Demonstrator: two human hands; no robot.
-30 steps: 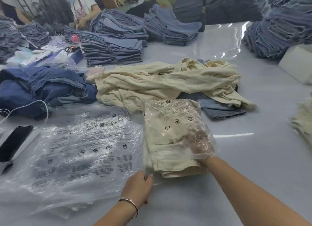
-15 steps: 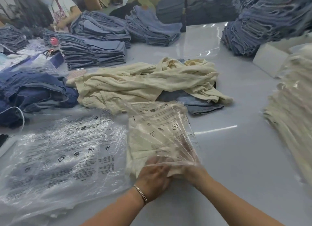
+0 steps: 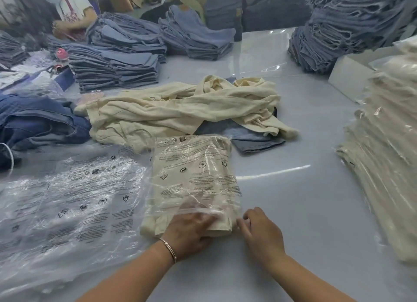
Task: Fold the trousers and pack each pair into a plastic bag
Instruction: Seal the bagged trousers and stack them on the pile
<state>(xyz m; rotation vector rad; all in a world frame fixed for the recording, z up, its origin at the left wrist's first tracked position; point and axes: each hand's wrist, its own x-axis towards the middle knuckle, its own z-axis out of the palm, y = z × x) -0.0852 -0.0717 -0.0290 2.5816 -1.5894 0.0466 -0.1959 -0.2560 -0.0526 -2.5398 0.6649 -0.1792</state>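
Folded cream trousers (image 3: 194,184) in plastic bag (image 3: 203,157) on table (image 3: 293,200), near end sticking out. Left hand (image 3: 189,231) flat on them, fingertips blurred under film. Right hand (image 3: 261,231) pinching bag corner; pinch partly hidden.

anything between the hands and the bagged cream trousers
Nothing visible. The left hand already rests on the folded cream trousers at the open end of the plastic bag, and the right hand touches that end's right corner.

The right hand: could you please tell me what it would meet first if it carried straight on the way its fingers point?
Probably the bagged cream trousers: the right hand points left at their near right corner, almost touching.
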